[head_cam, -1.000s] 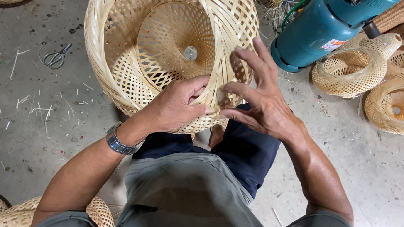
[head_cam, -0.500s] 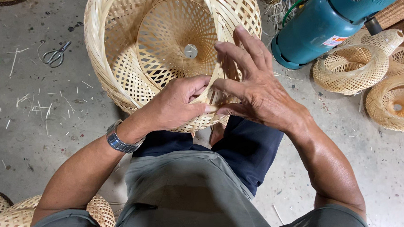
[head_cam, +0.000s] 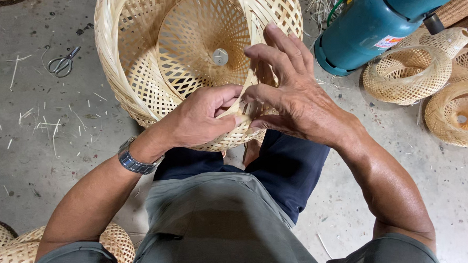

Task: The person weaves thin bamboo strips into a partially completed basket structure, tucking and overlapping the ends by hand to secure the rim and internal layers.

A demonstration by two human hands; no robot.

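A large pale woven bamboo basket (head_cam: pixel 152 72) lies on its side against my knees, its mouth toward me, with a small round metal disc (head_cam: pixel 220 56) at its far centre. My left hand (head_cam: pixel 204 117) pinches a flat bamboo strip at the near rim. My right hand (head_cam: pixel 290 95) rests on the same stretch of rim, thumb and forefinger on the strip next to the left fingers, other fingers spread up over the weave. A metal watch (head_cam: pixel 132 161) sits on my left wrist.
A teal gas cylinder (head_cam: pixel 381 20) lies at the upper right. Smaller woven bamboo pieces (head_cam: pixel 408 76) sit right of it, and more lie at the lower left (head_cam: pixel 8 254). Scissors (head_cam: pixel 62 61) and bamboo slivers lie on the concrete floor to the left.
My right hand has slid left and up along the rim, closing in on the left hand's fingers. The basket and left hand have hardly moved.
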